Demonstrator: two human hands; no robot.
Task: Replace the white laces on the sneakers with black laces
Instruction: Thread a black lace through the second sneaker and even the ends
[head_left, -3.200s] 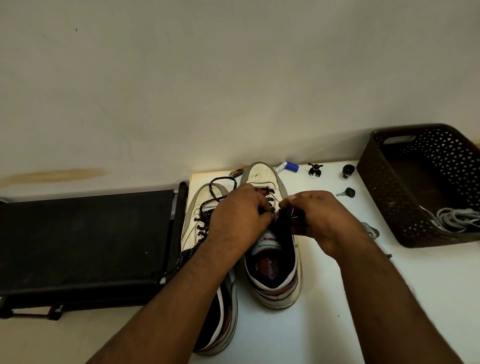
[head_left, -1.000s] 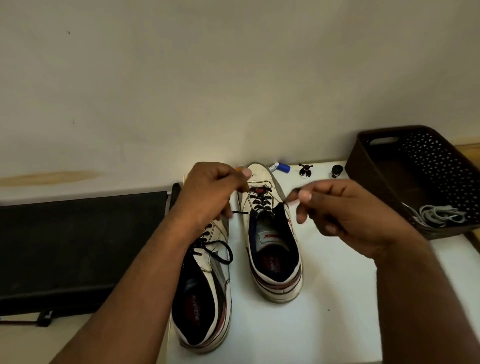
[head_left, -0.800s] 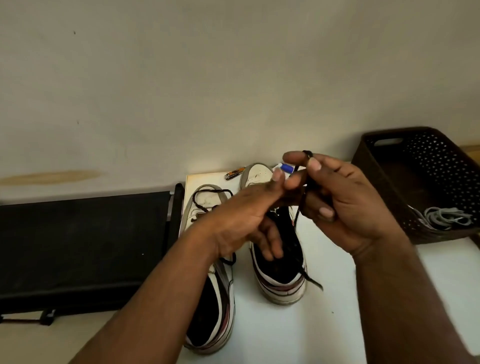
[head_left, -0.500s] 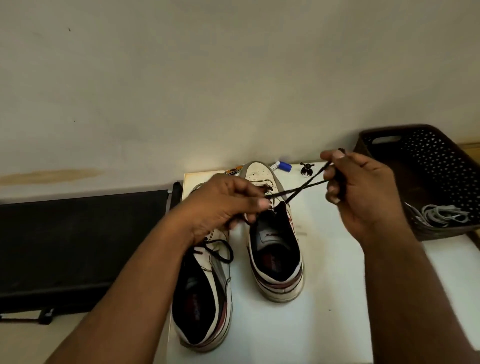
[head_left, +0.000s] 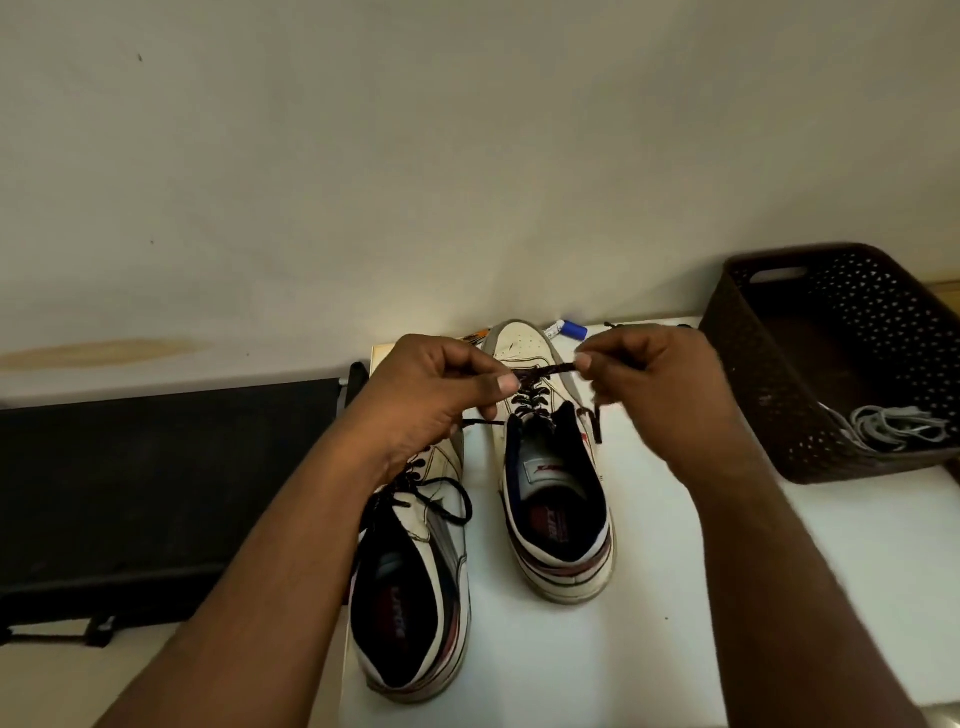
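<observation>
Two white sneakers stand toe-away on a white table (head_left: 649, 649). The right sneaker (head_left: 556, 519) is threaded with a black lace (head_left: 545, 371). My left hand (head_left: 431, 400) and my right hand (head_left: 654, 379) hover above its eyelets, each pinching one end of this lace, which runs taut between them. One loose tail hangs below my right hand, another sticks out under my left. The left sneaker (head_left: 415, 582) also carries black lacing, with a loose loop lying across its tongue; my left forearm covers part of it.
A dark perforated basket (head_left: 779, 415) at the right holds the white laces (head_left: 893, 426). A blue-capped tube (head_left: 569, 328) and small items lie by the wall behind the toes. A black padded surface (head_left: 156, 478) adjoins the table on the left.
My hands crossed the lace ends over the right sneaker, then drew apart. My right hand has come back lower and nearer the shoe, and the lace now stretches short between both pinches.
</observation>
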